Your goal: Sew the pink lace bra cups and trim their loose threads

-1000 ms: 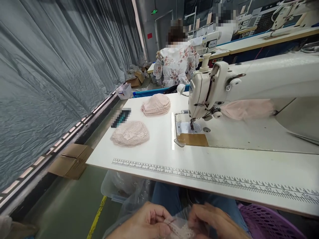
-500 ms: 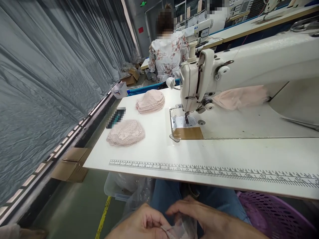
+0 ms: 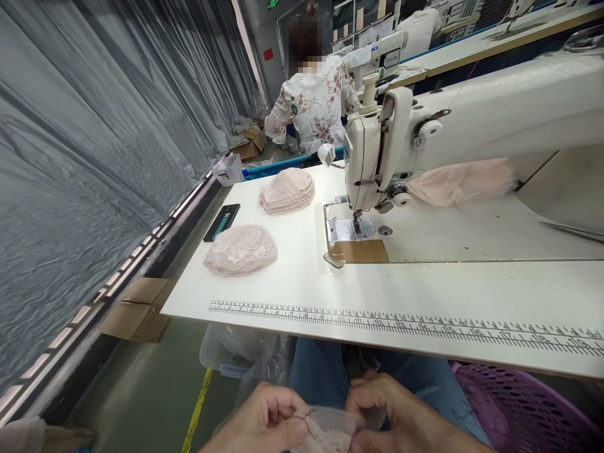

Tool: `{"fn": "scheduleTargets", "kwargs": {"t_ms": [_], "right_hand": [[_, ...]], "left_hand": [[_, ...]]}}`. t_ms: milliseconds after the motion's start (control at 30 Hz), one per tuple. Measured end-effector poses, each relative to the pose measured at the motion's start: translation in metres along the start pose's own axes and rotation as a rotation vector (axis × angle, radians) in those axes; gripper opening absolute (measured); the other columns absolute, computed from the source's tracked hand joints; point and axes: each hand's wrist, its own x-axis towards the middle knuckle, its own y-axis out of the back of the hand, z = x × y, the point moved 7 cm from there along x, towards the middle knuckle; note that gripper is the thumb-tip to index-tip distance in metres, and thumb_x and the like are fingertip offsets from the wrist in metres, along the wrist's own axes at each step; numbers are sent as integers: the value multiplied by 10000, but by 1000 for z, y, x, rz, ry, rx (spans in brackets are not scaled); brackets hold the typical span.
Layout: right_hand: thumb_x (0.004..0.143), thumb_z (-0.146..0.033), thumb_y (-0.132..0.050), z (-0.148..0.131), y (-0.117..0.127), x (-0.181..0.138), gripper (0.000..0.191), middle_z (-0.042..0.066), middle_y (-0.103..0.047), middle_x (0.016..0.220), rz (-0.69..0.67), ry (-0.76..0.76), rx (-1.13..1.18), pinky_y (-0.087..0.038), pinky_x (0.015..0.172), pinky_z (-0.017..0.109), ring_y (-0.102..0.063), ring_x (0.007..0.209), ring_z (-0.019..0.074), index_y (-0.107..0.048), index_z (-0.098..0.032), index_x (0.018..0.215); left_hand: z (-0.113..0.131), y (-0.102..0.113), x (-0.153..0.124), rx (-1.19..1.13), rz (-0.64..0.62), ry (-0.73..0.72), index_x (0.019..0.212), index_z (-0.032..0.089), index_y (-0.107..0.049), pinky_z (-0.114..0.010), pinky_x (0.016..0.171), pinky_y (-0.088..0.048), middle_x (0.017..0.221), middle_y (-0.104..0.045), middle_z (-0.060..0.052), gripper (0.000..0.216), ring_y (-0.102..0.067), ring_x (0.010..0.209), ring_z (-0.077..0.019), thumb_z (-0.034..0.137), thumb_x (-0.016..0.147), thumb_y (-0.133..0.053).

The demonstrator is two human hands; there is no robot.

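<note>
Lace piece: a pale pink lace piece [image 3: 325, 437] lies low in the lap, below the table edge and between the two hands; the bottom of the view cuts it off.
Long axis: what shows of it runs roughly left to right, from one hand toward the other.
Left hand: the left hand [image 3: 264, 418] is curled closed, thumb and forefinger pinching the lace piece's left upper edge.
Right hand: the right hand [image 3: 391, 415] is curled closed too, fingers gripping a clear plastic bag [image 3: 342, 416] that lies over the lace; whether it also catches the lace I cannot tell.
Nearer hand: both are at the lace piece, the left in plain contact.
Table: the white sewing table [image 3: 425, 296] with a printed ruler [image 3: 401, 322] lies ahead of and above the hands.
On it: a white sewing machine [image 3: 377, 151], two stacks of pink lace cups [image 3: 240, 250] [image 3: 287, 190] and a black phone [image 3: 221, 222], all well apart from the hands.
Beside the lap: a purple perforated basket [image 3: 519, 409] at the right.
Background: a co-worker in a floral top [image 3: 314, 104].
</note>
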Motion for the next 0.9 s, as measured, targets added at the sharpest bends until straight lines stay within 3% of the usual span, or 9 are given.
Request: {"fn": "scheduleTargets", "kwargs": {"t_ms": [133,267,467,633,767,900], "right_hand": [[629,-289,-726,-7,-4,6,141,-16,-597,639,-110,21,68,-371,570,215,-527,642,134,-717,-158,679],[647,-260,-676,-3,0,3,147,-12,-604,678,-155,15,102,-395,596,205,-542,678,132,-729,-152,731],[617,-374,-743,8,-1,-1,288,16,-633,765,-176,21,81,-415,596,215,-576,700,150,-723,-138,780],[606,-207,-708,1,-7,5,112,-14,-604,676,-164,31,-10,-365,552,188,-548,678,135,-720,-153,704],[628,-177,-671,-11,-10,9,93,-19,-600,661,-197,64,-66,-350,545,184,-543,678,133,-733,-157,695],[662,-155,-613,-16,-3,7,163,-14,-613,684,-215,79,-98,-376,580,197,-555,685,136,-745,-146,758]], "left_hand": [[0,-7,2,15,-32,112,875,109,-741,-150,506,-297,631,-604,-7,508,-425,530,-50,532,604,-821],[0,-8,11,76,-25,100,766,94,-760,-173,542,-353,603,-621,-31,509,-471,532,-71,568,584,-807],[-4,-3,11,26,2,99,747,90,-761,-183,531,-350,594,-623,-40,507,-466,519,-73,558,562,-823],[-3,2,4,-4,52,126,746,92,-758,-163,507,-314,565,-592,-10,478,-442,512,-57,512,538,-851],[7,-9,4,7,-62,176,851,134,-765,-156,536,-368,637,-640,1,498,-491,551,-69,439,479,-893],[14,-16,9,126,-119,179,855,145,-776,-175,596,-435,709,-701,-35,462,-569,605,-104,489,554,-847]]}}
